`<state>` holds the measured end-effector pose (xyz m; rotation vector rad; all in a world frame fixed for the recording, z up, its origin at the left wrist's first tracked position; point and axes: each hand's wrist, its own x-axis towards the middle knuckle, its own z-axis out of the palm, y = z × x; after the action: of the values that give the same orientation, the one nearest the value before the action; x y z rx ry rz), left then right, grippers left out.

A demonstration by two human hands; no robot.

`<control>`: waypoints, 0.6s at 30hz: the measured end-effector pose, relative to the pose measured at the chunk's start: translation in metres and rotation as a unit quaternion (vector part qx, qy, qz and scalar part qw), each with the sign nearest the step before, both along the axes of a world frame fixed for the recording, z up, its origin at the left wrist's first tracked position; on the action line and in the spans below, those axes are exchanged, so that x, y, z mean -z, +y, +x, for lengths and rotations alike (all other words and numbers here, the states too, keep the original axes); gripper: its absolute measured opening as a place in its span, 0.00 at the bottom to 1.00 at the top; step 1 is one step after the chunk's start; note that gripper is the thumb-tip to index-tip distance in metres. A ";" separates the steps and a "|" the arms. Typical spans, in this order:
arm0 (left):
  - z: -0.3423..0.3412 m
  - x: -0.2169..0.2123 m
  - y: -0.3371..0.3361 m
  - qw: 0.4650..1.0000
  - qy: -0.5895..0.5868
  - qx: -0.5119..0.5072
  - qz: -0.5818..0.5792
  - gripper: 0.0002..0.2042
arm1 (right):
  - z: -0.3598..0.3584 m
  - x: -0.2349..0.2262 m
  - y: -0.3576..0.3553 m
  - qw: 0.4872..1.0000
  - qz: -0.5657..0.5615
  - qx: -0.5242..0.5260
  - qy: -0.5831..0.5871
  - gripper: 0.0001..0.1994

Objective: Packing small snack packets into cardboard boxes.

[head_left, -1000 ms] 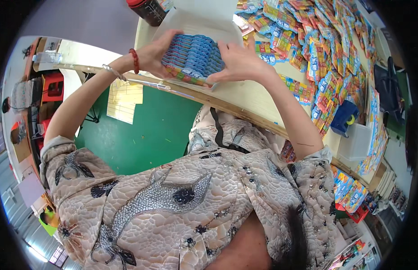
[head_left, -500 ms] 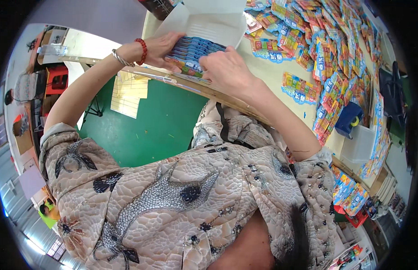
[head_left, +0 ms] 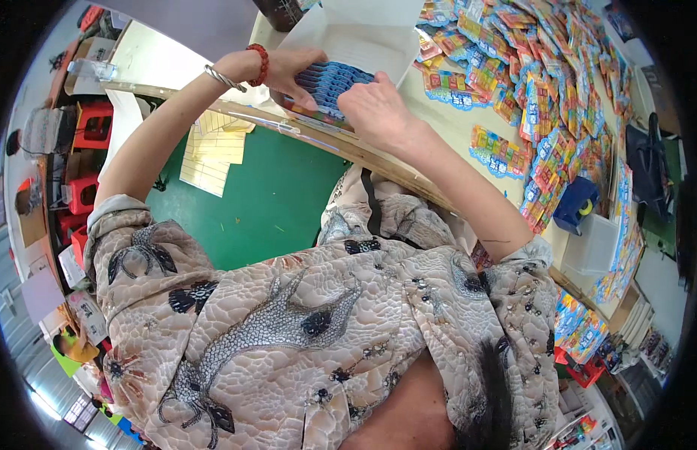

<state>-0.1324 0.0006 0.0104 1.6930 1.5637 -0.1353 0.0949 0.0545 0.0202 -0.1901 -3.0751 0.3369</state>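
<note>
Head view, looking down past the person's patterned shirt [head_left: 303, 330] to the worktop [head_left: 453, 139]. Both hands close on a fanned stack of blue packets [head_left: 329, 81] at the near edge of the worktop, just in front of an open white box [head_left: 363, 37]. The left hand [head_left: 284, 71], with a red bead bracelet [head_left: 260, 64] and a metal bangle [head_left: 221, 77] at the wrist, cups the stack's left end, fingers curled over its top. The right hand [head_left: 378, 112] presses the right end, fingers wrapped over it; the stack is clamped between the two hands. Loose coloured packets [head_left: 543, 82] cover the worktop's far right half, reaching toward its right edge, where a blue tape dispenser [head_left: 575, 206] stands. Green floor [head_left: 273, 195] shows below the near edge.

Step in hand, as judged: squaring the stack and bringing it to the box. The next move would call for holding the packets even and tight, so none slips, and tilting the stack to clear the box's near wall.
</note>
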 end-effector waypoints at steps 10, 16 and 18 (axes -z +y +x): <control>0.019 0.006 -0.001 0.955 0.173 0.129 0.206 0.53 | 0.009 -0.004 0.001 1.000 0.003 -0.017 -0.024 0.05; 0.018 -0.004 -0.014 0.983 0.008 0.079 0.168 0.64 | 0.035 0.010 -0.002 0.986 -0.084 0.071 0.122 0.09; 0.039 -0.009 -0.028 0.976 0.042 0.082 0.196 0.67 | 0.046 0.009 0.007 0.946 -0.059 0.182 0.263 0.20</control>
<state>-0.0933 -0.0273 0.0194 2.1505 1.5844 0.0215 0.1405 0.0610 0.0112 -0.5603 -2.4327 0.4602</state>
